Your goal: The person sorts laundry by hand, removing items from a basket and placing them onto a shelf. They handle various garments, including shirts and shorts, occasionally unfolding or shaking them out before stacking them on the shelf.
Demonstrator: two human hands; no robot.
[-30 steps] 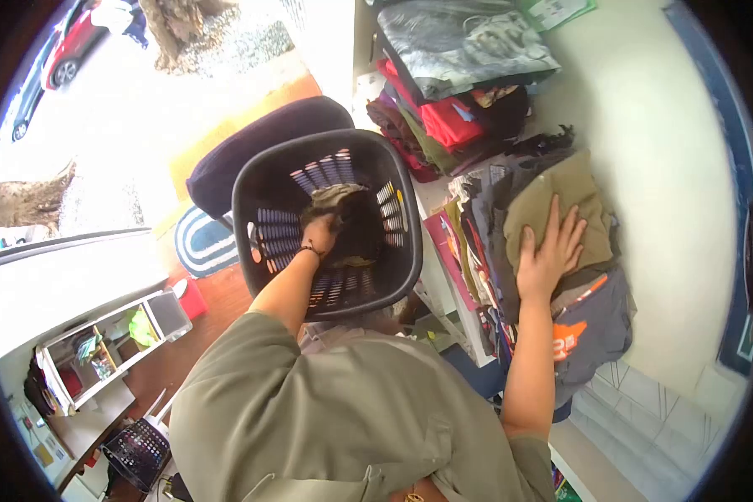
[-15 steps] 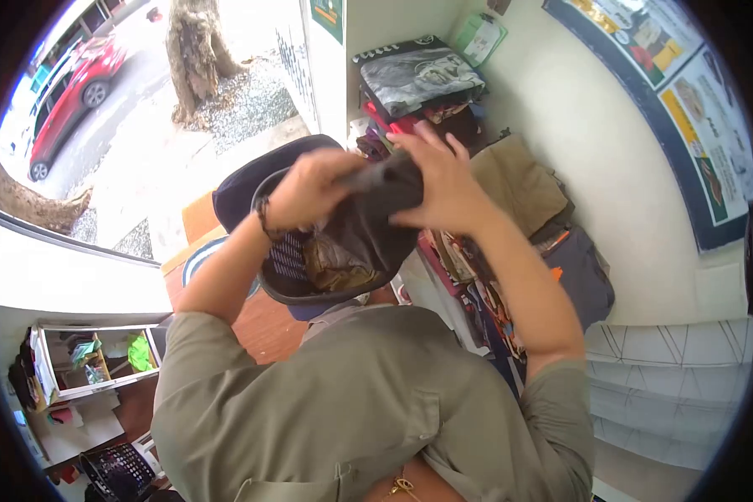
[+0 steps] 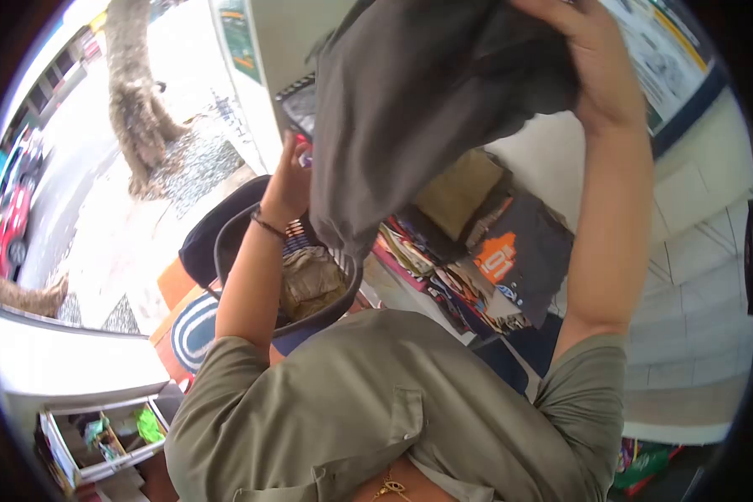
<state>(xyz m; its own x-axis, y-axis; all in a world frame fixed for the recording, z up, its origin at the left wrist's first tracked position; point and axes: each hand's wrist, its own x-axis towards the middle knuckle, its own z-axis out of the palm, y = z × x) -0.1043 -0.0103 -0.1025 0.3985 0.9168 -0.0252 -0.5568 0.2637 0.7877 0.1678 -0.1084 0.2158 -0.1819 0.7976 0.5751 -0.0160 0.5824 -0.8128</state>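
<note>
A large dark grey garment (image 3: 410,109) is spread in the air in front of me; its exact kind is not clear. My right hand (image 3: 598,71) is closed on its upper right part, raised high. My left hand (image 3: 289,186), with a dark bracelet at the wrist, is at the garment's left edge. One finger points up there, and the others are hidden behind the cloth. Below hangs the garment's lower end, over a dark oval hamper (image 3: 220,251) with its lid (image 3: 201,230) tipped back. Folded olive-brown cloth (image 3: 309,284) lies inside the hamper.
Right of the hamper stand stacks of folded clothes (image 3: 443,293), with a khaki piece (image 3: 460,197) and a dark grey shirt with an orange print (image 3: 523,259) on top. A white open box (image 3: 109,427) is at lower left. A blue-white oval mat (image 3: 188,335) lies by the hamper.
The dark garment, earlier bunched between both hands over the hamper, is now lifted and spread out. My right hand has gone up and right; my left hand has moved slightly left. The view has shifted.
</note>
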